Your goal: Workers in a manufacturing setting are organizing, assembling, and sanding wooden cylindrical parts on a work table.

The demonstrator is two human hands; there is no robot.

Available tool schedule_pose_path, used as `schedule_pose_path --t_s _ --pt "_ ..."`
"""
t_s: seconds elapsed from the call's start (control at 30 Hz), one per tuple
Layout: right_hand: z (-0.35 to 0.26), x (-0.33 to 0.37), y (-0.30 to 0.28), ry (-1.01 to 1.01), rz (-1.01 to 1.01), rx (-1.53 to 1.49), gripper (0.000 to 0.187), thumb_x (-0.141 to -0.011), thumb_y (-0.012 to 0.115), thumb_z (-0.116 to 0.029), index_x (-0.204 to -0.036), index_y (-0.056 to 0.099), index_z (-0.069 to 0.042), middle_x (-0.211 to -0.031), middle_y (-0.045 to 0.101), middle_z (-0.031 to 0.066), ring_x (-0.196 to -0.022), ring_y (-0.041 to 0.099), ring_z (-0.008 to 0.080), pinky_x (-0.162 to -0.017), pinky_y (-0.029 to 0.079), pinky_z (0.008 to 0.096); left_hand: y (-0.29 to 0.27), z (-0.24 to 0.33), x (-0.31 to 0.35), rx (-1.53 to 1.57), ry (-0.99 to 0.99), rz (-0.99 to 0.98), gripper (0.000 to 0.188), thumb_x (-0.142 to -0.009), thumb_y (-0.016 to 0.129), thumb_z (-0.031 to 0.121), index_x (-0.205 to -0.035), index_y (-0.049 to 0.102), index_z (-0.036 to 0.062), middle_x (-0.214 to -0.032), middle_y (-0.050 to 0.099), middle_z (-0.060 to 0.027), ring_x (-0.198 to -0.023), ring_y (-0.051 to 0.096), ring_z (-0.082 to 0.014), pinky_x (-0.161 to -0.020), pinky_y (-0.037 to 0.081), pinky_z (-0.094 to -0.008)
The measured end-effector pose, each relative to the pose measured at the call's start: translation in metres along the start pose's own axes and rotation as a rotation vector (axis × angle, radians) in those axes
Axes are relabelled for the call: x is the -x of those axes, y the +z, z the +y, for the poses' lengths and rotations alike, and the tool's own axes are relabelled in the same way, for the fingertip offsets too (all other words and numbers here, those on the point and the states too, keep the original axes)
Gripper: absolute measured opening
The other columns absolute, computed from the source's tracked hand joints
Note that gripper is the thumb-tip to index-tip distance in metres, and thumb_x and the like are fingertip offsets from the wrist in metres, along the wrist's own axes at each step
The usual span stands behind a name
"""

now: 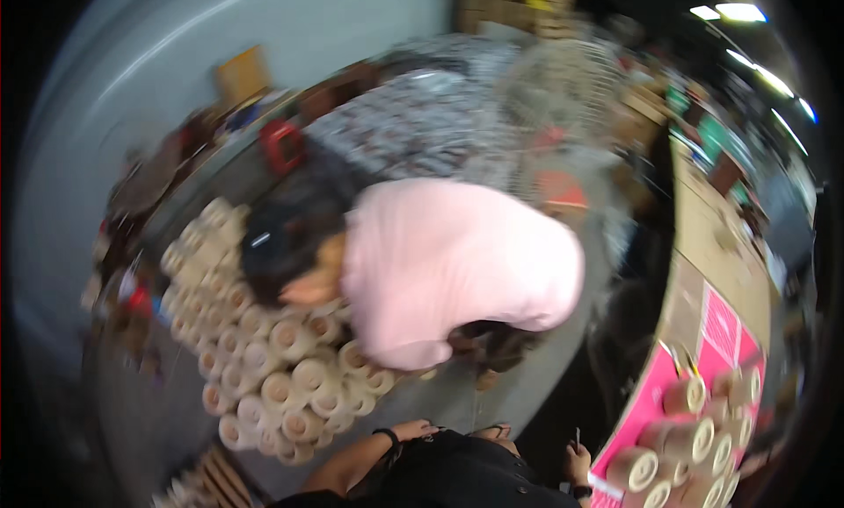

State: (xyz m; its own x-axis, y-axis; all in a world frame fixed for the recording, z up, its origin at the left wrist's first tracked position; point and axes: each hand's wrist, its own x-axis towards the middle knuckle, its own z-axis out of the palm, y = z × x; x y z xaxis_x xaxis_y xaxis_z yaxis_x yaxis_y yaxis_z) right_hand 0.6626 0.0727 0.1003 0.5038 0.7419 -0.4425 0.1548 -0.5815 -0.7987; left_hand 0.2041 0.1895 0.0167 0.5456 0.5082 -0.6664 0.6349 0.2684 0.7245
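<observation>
My left hand (414, 430), with a black band at the wrist, rests against my dark clothing at the bottom; its fingers are too blurred to read. My right hand (577, 462) hangs beside the table's near end, closed on a thin upright tool (578, 436) whose kind I cannot make out. Close to that hand, cream cylinders (690, 439) with round ends lie grouped on a pink sheet (646, 392). Similar cylinders (264, 359) form a large heap to the left. Over this heap bends a person in a pink shirt (462, 262), whose hands are hidden.
A long table (699, 214) curves along the right side. Behind the person stand a large fan (563, 86) and a wide spread of grey wrapped goods (413, 117). A red object (282, 146) sits beyond the heap. Brown slats (227, 478) lie at lower left.
</observation>
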Motion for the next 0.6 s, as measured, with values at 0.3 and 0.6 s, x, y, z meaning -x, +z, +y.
schedule_pose_path --t_s 0.3,0.6 --pt "-0.025 0.004 -0.038 0.069 0.043 0.232 0.039 -0.084 0.061 -0.031 -0.111 0.061 -0.003 -0.098 0.065 0.0207 -0.096 0.062 0.0336 -0.084 0.047 0.0386 0.007 0.192 -0.092 -0.784 0.049 -0.193 0.043 -0.086 0.05 0.044 -0.101 0.067 0.0069 -0.091 0.067 -0.0176 -0.089 0.063 -0.0349 -0.08 0.048 -0.0425" --pt "-0.023 0.007 -0.1 0.072 0.265 0.06 0.036 -0.083 0.062 -0.027 -0.109 0.062 -0.002 -0.091 0.064 0.0222 -0.089 0.063 0.0345 -0.079 0.048 0.0383 0.082 0.342 -0.194 -0.923 0.482 -0.213 0.031 -0.086 0.05 0.018 -0.114 0.06 0.0088 -0.099 0.065 -0.0201 -0.094 0.061 -0.0359 -0.082 0.047 -0.0423"
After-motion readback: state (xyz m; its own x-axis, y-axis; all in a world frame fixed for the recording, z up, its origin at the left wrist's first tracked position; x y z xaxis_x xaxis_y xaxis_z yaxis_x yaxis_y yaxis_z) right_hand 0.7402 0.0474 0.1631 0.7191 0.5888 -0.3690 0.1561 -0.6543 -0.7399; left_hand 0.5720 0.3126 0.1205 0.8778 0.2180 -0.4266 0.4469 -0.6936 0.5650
